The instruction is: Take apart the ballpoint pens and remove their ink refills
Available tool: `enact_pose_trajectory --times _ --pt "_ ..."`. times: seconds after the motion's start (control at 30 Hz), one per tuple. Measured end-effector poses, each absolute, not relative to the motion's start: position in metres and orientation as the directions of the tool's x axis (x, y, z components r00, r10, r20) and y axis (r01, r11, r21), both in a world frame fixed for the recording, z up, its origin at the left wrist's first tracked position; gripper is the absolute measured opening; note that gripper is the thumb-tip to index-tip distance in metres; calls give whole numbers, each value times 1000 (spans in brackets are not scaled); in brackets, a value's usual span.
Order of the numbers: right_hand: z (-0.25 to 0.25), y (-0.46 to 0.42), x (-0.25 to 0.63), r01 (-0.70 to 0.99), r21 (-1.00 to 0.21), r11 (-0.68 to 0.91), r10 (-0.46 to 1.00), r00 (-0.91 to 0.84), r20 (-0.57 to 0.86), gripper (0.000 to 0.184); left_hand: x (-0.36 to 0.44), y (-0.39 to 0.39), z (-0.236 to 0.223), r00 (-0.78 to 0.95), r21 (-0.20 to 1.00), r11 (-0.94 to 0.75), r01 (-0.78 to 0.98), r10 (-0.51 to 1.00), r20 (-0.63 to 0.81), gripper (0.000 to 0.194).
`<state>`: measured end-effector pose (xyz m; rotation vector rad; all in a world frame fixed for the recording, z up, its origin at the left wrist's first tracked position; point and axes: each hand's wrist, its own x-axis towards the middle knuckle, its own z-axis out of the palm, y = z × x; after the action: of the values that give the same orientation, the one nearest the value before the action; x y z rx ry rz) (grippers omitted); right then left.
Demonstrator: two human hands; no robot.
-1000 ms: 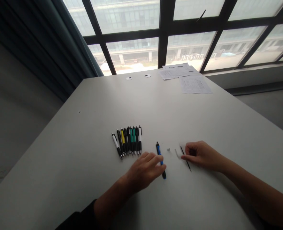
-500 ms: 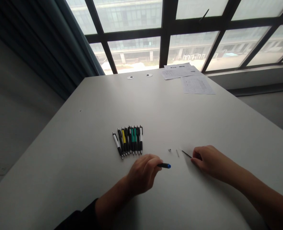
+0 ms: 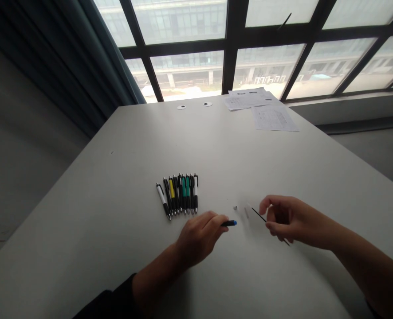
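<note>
Handling a smooth, dark, blue-ended pen [image 3: 229, 223] and a thin, straight, black refill [image 3: 258, 214] above the near side of a flat white table [image 3: 216, 155], just right of its middle. Having a tiny grey piece [image 3: 235, 208] and a thin, blurred sliver [image 3: 246, 212] between the left hand [image 3: 199, 235] and the right hand [image 3: 294, 219], a close-packed row of pens [image 3: 187, 192] farther left and flat printed sheets [image 3: 274, 118] at the far right. Clasping the pen in the left hand, hiding all but one end, and pinching the refill near its middle in the loosely curled right hand.
</note>
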<state>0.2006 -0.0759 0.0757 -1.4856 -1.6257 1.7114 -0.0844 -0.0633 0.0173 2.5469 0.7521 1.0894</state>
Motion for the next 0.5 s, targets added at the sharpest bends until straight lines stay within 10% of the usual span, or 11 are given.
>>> enact_pose_trajectory --times 0.2,0.5 --pt "73 -85 198 -324 -840 -436 763 -628 -154 19 -85 -64 15 590 483 -804 346 587 555 14" --pt "68 -93 169 -404 -899 -172 910 -415 13 15 -85 -65 14 592 520 -789 328 600 537 11"
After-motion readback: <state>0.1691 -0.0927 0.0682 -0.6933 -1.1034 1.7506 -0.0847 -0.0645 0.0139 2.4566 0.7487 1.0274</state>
